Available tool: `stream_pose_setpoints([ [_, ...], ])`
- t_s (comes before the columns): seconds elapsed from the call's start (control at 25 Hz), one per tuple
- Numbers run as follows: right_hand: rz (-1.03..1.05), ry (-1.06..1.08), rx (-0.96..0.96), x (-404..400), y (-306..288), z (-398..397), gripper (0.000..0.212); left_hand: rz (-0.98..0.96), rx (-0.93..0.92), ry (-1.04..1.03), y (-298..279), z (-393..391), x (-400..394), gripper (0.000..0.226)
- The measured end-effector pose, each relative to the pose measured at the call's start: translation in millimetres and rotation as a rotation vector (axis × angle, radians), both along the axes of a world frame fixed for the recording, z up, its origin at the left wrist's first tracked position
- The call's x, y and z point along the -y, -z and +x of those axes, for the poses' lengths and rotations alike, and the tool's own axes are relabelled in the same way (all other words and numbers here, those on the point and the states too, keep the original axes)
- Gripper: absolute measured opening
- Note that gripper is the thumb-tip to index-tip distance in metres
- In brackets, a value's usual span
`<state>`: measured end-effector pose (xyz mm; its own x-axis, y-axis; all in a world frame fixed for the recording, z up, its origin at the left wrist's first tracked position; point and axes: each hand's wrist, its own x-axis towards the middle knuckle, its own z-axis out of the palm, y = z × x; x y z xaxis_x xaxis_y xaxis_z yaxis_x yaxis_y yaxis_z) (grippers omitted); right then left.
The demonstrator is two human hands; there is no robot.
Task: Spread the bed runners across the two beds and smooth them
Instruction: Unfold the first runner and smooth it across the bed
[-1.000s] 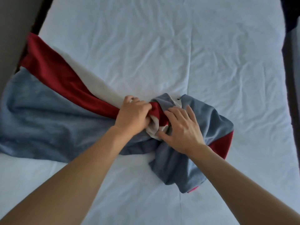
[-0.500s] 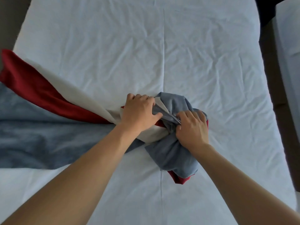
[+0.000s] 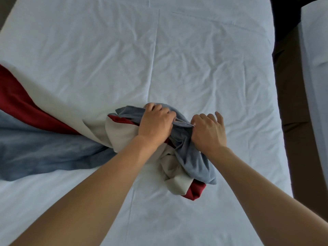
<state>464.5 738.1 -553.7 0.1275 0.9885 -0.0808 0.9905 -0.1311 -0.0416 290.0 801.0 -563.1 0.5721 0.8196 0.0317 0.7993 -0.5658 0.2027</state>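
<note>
A bed runner (image 3: 44,150) with blue, red and beige bands lies across the left half of the white bed (image 3: 177,59). Its right end is bunched in a heap near the bed's middle. My left hand (image 3: 156,123) grips the top of that bunch. Just to the right, my right hand (image 3: 207,130) grips the blue fabric, fingers curled into the folds. Loose blue, beige and red folds hang below my hands toward the near edge.
A dark gap of floor (image 3: 291,103) runs along the bed's right side. The second bed (image 3: 314,50), also in white sheets, shows at the far right edge. The white sheet is wrinkled, with a crease down the middle.
Both hands have carried the bunched end of the runner to the right across the bed, and the stretched part on the left has grown longer. The view has shifted right, revealing the second bed.
</note>
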Motion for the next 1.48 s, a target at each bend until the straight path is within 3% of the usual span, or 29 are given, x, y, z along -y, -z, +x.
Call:
stream_pose_setpoints([
  [0.24,-0.033,0.059,0.037,-16,-9,84,0.017,0.045,0.104,-0.015,-11,87,-19,0.009],
  [0.4,-0.032,0.097,-0.067,-14,-5,115,0.023,0.027,0.085,-0.060,5,113,-25,0.008],
  [0.56,-0.125,-0.036,-0.181,-15,10,93,0.033,0.061,0.102,-0.146,10,88,-28,0.024],
  [0.72,-0.213,-0.052,-0.147,-12,25,86,0.031,0.145,0.131,-0.076,5,55,-15,0.016],
  [0.92,-0.079,-0.057,-0.195,7,19,73,0.027,0.027,0.037,-0.016,19,28,33,0.017],
  [1.08,0.001,-0.141,-0.230,36,4,31,0.025,0.071,-0.022,-0.085,5,12,54,0.033],
  [1.16,-0.088,-0.163,-0.235,52,0,2,0.042,0.067,-0.102,-0.139,-2,-7,61,0.043],
  [1.24,-0.228,-0.173,-0.229,64,2,-22,0.041,0.012,-0.209,-0.184,0,-29,71,0.047],
  [1.36,-0.291,-0.196,-0.158,76,6,-32,0.018,0.006,-0.217,-0.179,14,-54,86,0.025],
  [1.48,-0.272,-0.099,-0.106,81,-1,-11,0.018,0.002,-0.091,-0.115,13,-43,96,0.016],
])
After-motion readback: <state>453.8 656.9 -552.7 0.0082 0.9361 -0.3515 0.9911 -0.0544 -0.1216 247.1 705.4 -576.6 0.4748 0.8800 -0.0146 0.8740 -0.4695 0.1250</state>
